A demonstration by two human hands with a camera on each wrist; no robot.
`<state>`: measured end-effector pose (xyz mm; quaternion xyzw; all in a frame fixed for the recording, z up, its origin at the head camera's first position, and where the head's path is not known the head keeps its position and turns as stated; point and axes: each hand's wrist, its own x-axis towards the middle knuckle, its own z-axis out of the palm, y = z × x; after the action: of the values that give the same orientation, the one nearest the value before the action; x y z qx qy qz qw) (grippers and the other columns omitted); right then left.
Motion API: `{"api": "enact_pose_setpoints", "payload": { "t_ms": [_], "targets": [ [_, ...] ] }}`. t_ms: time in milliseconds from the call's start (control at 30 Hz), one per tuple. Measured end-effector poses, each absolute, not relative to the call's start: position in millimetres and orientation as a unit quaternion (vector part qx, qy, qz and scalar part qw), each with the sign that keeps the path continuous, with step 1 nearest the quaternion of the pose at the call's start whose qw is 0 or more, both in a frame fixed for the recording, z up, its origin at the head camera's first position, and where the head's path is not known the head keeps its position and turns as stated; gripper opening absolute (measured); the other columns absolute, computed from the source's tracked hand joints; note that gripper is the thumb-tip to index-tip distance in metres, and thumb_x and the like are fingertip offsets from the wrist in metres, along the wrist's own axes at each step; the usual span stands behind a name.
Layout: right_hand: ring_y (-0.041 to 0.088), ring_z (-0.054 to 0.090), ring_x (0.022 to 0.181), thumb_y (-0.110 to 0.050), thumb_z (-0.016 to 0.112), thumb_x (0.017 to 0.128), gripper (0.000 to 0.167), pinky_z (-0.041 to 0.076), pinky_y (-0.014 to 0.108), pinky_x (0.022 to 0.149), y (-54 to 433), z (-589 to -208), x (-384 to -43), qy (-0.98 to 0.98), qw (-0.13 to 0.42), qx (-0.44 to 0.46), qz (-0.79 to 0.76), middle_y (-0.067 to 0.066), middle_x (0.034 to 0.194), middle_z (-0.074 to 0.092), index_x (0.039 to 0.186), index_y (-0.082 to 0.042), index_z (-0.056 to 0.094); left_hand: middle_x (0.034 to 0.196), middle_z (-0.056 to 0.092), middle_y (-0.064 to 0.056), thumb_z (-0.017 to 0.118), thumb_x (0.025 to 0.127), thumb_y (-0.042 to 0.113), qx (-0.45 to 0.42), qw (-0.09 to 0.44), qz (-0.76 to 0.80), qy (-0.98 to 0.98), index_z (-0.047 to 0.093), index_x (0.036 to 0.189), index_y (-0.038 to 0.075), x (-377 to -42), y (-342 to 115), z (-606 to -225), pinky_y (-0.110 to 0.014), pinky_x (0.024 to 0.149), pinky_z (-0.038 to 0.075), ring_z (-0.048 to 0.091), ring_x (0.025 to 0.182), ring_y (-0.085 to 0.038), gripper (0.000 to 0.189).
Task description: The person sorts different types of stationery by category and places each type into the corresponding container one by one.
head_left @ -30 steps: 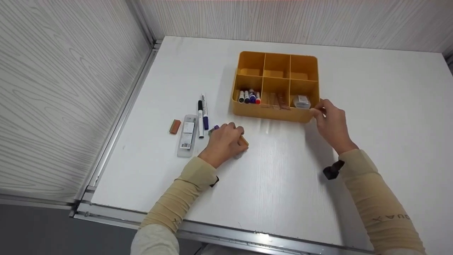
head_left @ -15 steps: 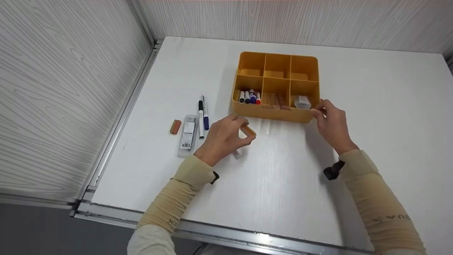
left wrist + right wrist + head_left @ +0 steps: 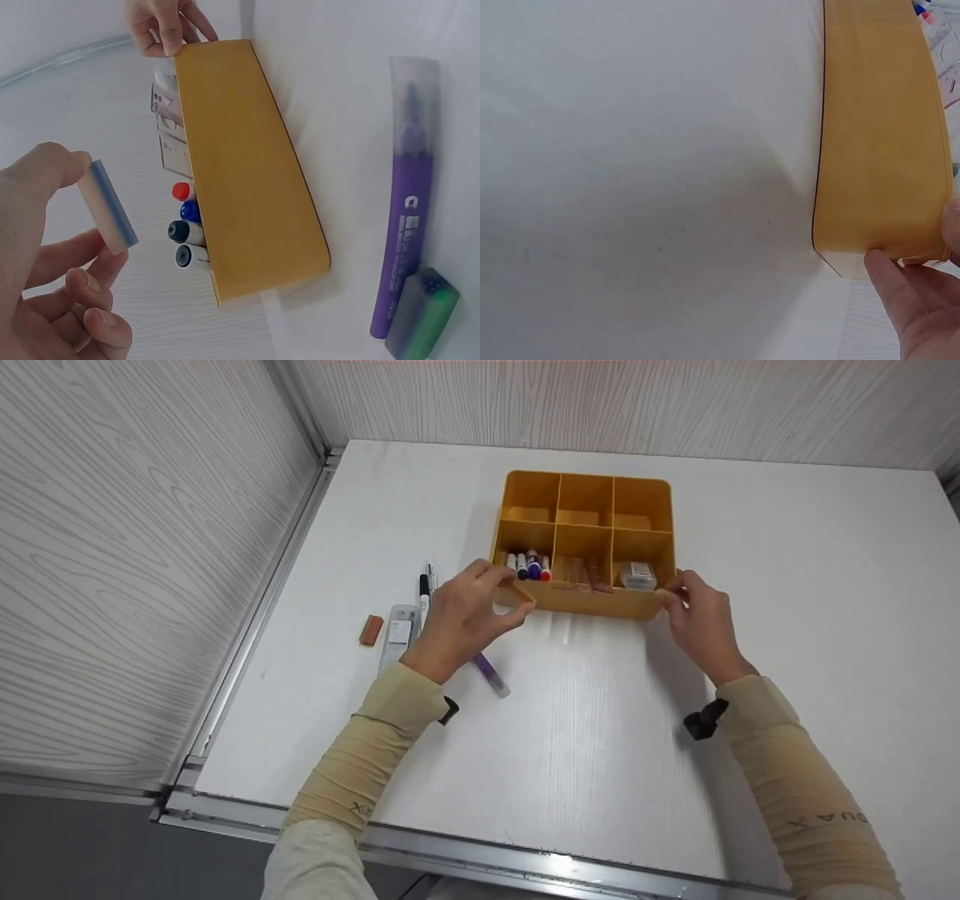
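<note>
My left hand [image 3: 461, 615] pinches a small eraser [image 3: 109, 208], pale with a blue layer, between thumb and fingertips. It is held up at the near-left corner of a yellow divided organizer box [image 3: 585, 600]. At the box's near-right corner, my right hand [image 3: 701, 619] grips the wall, thumb and fingers on either side in the right wrist view. Markers [image 3: 534, 566] stand in the front-left compartment, flat clear rulers [image 3: 581, 574] in the front-middle one, and a small clear case [image 3: 639, 575] in the front-right one. The three back compartments hold nothing.
A purple highlighter [image 3: 412, 225] lies below my left hand, with a green-and-grey block [image 3: 427, 319] against it. Further left are a long clear case [image 3: 400, 631], a black-capped marker [image 3: 424, 589], another marker partly hidden, and a reddish eraser [image 3: 370, 630].
My left hand has lifted the eraser off the table and carried it up and away to the box's near-left corner, uncovering the purple highlighter. The right hand stays at its corner.
</note>
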<state>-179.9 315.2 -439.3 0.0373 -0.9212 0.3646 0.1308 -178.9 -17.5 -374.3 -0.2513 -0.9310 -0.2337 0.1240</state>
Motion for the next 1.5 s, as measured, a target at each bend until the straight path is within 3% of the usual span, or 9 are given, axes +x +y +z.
{"api": "enact_pose_setpoints", "payload": {
  "t_ms": [133, 367, 600, 867, 1067, 1367, 1500],
  "targets": [
    [0.040, 0.062, 0.120, -0.022, 0.061, 0.097, 0.027, 0.051, 0.052, 0.098, 316, -441, -180, -0.921, 0.122, 0.031, 0.368, 0.027, 0.119, 0.067, 0.103, 0.004, 0.056, 0.113, 0.063, -0.007, 0.068, 0.092, 0.039, -0.248, 0.123, -0.229, -0.933, 0.064, 0.123, 0.009, -190, -14, -367, -0.025, 0.085, 0.056, 0.065, 0.093, -0.016, 0.044],
    [0.040, 0.062, 0.120, -0.021, 0.063, 0.095, 0.027, 0.051, 0.051, 0.097, 317, -443, -179, -0.921, 0.125, 0.032, 0.368, 0.026, 0.111, 0.069, 0.102, 0.004, 0.055, 0.118, 0.055, -0.009, 0.065, 0.095, 0.029, -0.268, 0.133, -0.241, -0.923, 0.061, 0.124, 0.013, -211, -3, -358, -0.023, 0.082, 0.056, 0.063, 0.088, -0.015, 0.033],
    [0.039, 0.061, 0.122, -0.022, 0.062, 0.096, 0.026, 0.051, 0.051, 0.099, 317, -443, -179, -0.925, 0.101, 0.016, 0.365, 0.025, 0.118, 0.067, 0.104, 0.002, 0.055, 0.130, 0.048, -0.010, 0.062, 0.097, 0.020, -0.275, 0.095, -0.263, -0.920, 0.062, 0.126, 0.014, -231, 6, -356, -0.019, 0.081, 0.055, 0.063, 0.086, -0.015, 0.030],
    [0.038, 0.058, 0.126, -0.028, 0.060, 0.097, 0.033, 0.049, 0.051, 0.102, 319, -440, -178, -0.925, 0.079, 0.002, 0.372, 0.024, 0.128, 0.063, 0.107, 0.002, 0.054, 0.128, 0.047, -0.011, 0.062, 0.096, 0.012, -0.288, 0.099, -0.259, -0.917, 0.061, 0.123, 0.007, -253, 15, -356, -0.021, 0.089, 0.054, 0.062, 0.098, -0.017, 0.027],
    [0.037, 0.057, 0.127, -0.030, 0.060, 0.097, 0.034, 0.049, 0.051, 0.102, 320, -441, -177, -0.924, 0.075, -0.002, 0.376, 0.024, 0.130, 0.062, 0.107, 0.002, 0.054, 0.129, 0.047, -0.011, 0.061, 0.096, 0.008, -0.265, 0.074, -0.244, -0.930, 0.060, 0.122, 0.006, -271, 26, -359, -0.022, 0.095, 0.053, 0.062, 0.108, -0.019, 0.026],
    [0.041, 0.063, 0.118, -0.023, 0.063, 0.096, 0.029, 0.051, 0.052, 0.098, 320, -444, -179, -0.916, 0.141, 0.035, 0.374, 0.029, 0.112, 0.068, 0.099, 0.005, 0.057, 0.128, 0.051, -0.015, 0.051, 0.101, 0.009, -0.226, 0.064, -0.166, -0.958, 0.059, 0.122, 0.006, -295, 45, -362, -0.024, 0.092, 0.054, 0.065, 0.101, -0.020, 0.023],
    [0.039, 0.062, 0.120, -0.024, 0.062, 0.096, 0.030, 0.051, 0.050, 0.099, 315, -441, -181, -0.914, 0.131, 0.029, 0.383, 0.028, 0.117, 0.067, 0.101, 0.005, 0.057, 0.130, 0.054, -0.017, 0.053, 0.101, 0.015, -0.204, 0.072, -0.123, -0.969, 0.061, 0.124, 0.008, -304, 45, -364, -0.031, 0.088, 0.058, 0.066, 0.101, -0.024, 0.025]
  ]
}}
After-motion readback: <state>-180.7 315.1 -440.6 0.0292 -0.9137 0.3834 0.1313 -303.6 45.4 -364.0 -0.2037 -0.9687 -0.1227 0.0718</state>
